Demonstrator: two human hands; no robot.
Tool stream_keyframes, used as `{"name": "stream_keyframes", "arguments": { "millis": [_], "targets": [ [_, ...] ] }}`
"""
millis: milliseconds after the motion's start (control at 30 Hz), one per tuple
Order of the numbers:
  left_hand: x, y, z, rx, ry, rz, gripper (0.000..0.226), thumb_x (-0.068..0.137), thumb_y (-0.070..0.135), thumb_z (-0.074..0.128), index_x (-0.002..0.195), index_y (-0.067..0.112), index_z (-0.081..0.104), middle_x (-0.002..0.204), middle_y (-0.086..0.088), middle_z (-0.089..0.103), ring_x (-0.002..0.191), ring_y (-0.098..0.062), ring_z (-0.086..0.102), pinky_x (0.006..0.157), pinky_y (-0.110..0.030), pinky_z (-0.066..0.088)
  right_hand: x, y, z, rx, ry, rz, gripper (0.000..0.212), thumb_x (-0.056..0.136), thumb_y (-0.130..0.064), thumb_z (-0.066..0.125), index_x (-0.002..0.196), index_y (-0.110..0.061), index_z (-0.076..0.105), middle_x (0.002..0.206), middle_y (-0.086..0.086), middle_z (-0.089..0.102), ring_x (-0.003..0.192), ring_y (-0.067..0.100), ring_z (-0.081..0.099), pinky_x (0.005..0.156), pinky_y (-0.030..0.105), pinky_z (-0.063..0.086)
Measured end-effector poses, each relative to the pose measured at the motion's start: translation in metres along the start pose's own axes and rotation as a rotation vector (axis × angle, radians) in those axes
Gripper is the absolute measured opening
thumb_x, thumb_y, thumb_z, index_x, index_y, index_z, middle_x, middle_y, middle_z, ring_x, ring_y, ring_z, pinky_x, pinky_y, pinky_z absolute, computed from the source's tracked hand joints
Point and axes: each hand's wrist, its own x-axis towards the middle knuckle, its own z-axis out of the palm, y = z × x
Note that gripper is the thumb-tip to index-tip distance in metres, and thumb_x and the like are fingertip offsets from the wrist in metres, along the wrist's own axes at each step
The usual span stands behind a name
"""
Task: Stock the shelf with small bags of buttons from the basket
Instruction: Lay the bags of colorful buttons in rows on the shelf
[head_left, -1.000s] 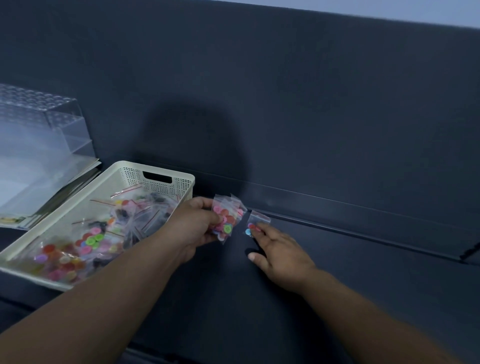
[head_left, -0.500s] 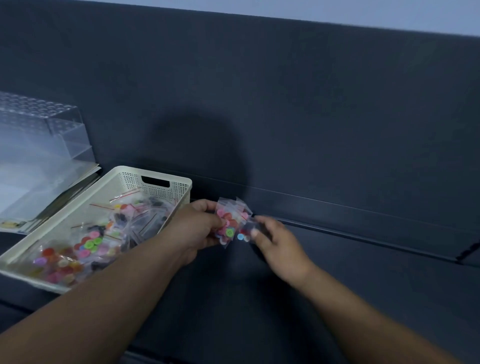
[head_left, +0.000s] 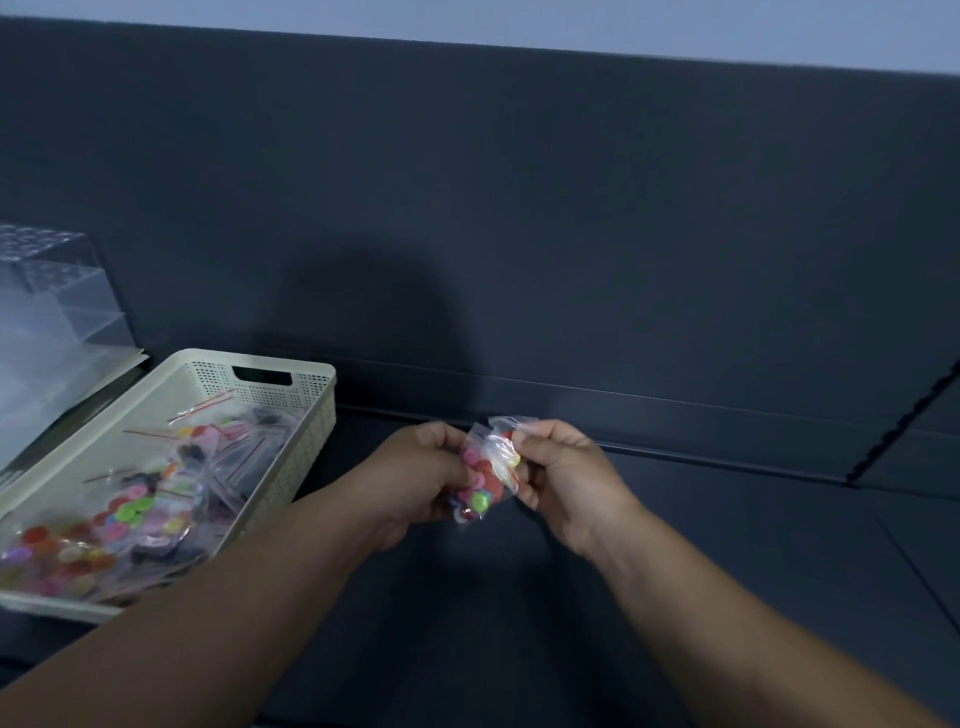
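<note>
A cream plastic basket (head_left: 311, 415) stands on the dark shelf (head_left: 675, 519) at the left, holding several clear small bags of coloured buttons (head_left: 130, 509). Just right of the basket, above the shelf, my left hand (head_left: 415, 478) grips a bunch of button bags (head_left: 480, 483). My right hand (head_left: 561, 478) pinches one small bag (head_left: 506, 441) at the top right of that bunch. Both hands meet at the bags, which hang a little above the shelf surface.
A clear acrylic organiser (head_left: 47, 312) and some flat sheets (head_left: 78, 384) sit at the far left behind the basket. The shelf's dark back panel (head_left: 519, 234) rises behind, and a notched bracket (head_left: 904, 415) runs along the right.
My right hand left the single bag it pressed on the shelf, came to the bunch in my left hand, and now pinches a bag there. Both hands shifted slightly right.
</note>
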Motion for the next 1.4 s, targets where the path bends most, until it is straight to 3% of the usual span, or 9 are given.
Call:
{"name": "stream_keyframes", "arguments": {
  "millis": [100, 300, 433, 567, 1000, 1233, 1267, 1333, 1400],
  "targets": [
    [0.002, -0.001, 0.004, -0.005, 0.022, 0.005, 0.021, 0.081, -0.010, 0.059, 0.083, 0.011, 0.060, 0.082, -0.012, 0.067, 0.070, -0.021, 0.061, 0.060, -0.032, 0.054, -0.001, 0.000, 0.000, 0.047, 0.044, -0.014, 0.017, 0.088, -0.003, 0.057, 0.076, -0.015, 0.056, 0.062, 0.000, 0.064, 0.046, 0.009, 0.053, 0.042, 0.018, 0.043],
    [-0.001, 0.002, 0.003, -0.010, 0.033, -0.003, 0.019, 0.082, -0.011, 0.057, 0.087, 0.008, 0.061, 0.083, -0.015, 0.067, 0.064, -0.021, 0.060, 0.048, -0.026, 0.051, 0.004, -0.003, -0.007, 0.083, 0.047, 0.022, 0.018, 0.090, -0.006, 0.054, 0.077, -0.018, 0.054, 0.075, 0.002, 0.064, 0.063, 0.015, 0.055, 0.061, 0.028, 0.049],
    [0.006, 0.010, -0.004, -0.164, 0.077, 0.020, 0.019, 0.085, -0.010, 0.053, 0.096, 0.004, 0.062, 0.085, -0.015, 0.068, 0.065, -0.020, 0.064, 0.051, -0.026, 0.054, 0.004, -0.003, -0.009, -0.048, 0.004, -0.031, 0.018, 0.091, -0.005, 0.054, 0.077, -0.017, 0.057, 0.072, 0.000, 0.065, 0.061, 0.011, 0.057, 0.057, 0.023, 0.046],
    [0.010, 0.016, -0.002, -0.229, 0.074, 0.021, 0.014, 0.084, -0.009, 0.057, 0.088, 0.004, 0.059, 0.081, -0.014, 0.068, 0.067, -0.020, 0.065, 0.049, -0.025, 0.054, 0.001, 0.001, -0.006, -0.143, -0.084, -0.058, 0.016, 0.090, -0.006, 0.056, 0.080, -0.018, 0.059, 0.071, -0.001, 0.064, 0.054, 0.005, 0.057, 0.049, 0.018, 0.044],
    [0.020, 0.012, -0.006, 0.018, 0.104, 0.075, 0.021, 0.080, -0.014, 0.061, 0.077, 0.006, 0.053, 0.080, -0.019, 0.065, 0.051, -0.018, 0.063, 0.044, -0.025, 0.049, 0.005, -0.001, -0.017, -0.371, -0.199, -0.049, 0.014, 0.084, 0.000, 0.063, 0.090, -0.012, 0.063, 0.075, 0.000, 0.067, 0.064, 0.009, 0.064, 0.056, 0.020, 0.049],
    [0.027, 0.004, -0.022, -0.113, 0.247, 0.022, 0.016, 0.083, -0.008, 0.061, 0.081, 0.006, 0.054, 0.082, -0.014, 0.066, 0.067, -0.020, 0.067, 0.049, -0.027, 0.053, 0.023, 0.010, -0.026, -0.389, 0.049, -0.054, 0.013, 0.087, -0.001, 0.060, 0.098, -0.008, 0.060, 0.089, 0.010, 0.068, 0.071, 0.017, 0.064, 0.062, 0.025, 0.052],
    [0.028, 0.002, -0.025, -0.133, 0.262, 0.011, 0.016, 0.084, -0.008, 0.060, 0.081, 0.006, 0.054, 0.084, -0.014, 0.066, 0.070, -0.022, 0.067, 0.048, -0.027, 0.054, 0.026, 0.011, -0.028, -0.478, 0.088, -0.085, 0.019, 0.088, -0.003, 0.060, 0.107, -0.008, 0.059, 0.096, 0.009, 0.066, 0.078, 0.018, 0.063, 0.067, 0.024, 0.051],
    [0.028, -0.001, -0.029, -0.164, 0.276, -0.001, 0.016, 0.085, -0.009, 0.057, 0.081, 0.007, 0.054, 0.085, -0.014, 0.066, 0.073, -0.023, 0.066, 0.048, -0.027, 0.054, 0.028, 0.013, -0.034, -0.946, 0.171, -0.215, 0.038, 0.090, -0.010, 0.058, 0.127, -0.012, 0.050, 0.111, 0.005, 0.058, 0.099, 0.019, 0.058, 0.082, 0.023, 0.046],
    [0.027, -0.003, -0.031, -0.178, 0.280, -0.002, 0.017, 0.086, -0.009, 0.056, 0.080, 0.007, 0.053, 0.084, -0.014, 0.065, 0.073, -0.023, 0.066, 0.050, -0.028, 0.054, 0.024, 0.014, -0.039, -1.308, 0.183, -0.411, 0.042, 0.090, -0.012, 0.053, 0.132, -0.014, 0.048, 0.130, 0.004, 0.050, 0.121, 0.021, 0.046, 0.097, 0.021, 0.034]
  ]
}}
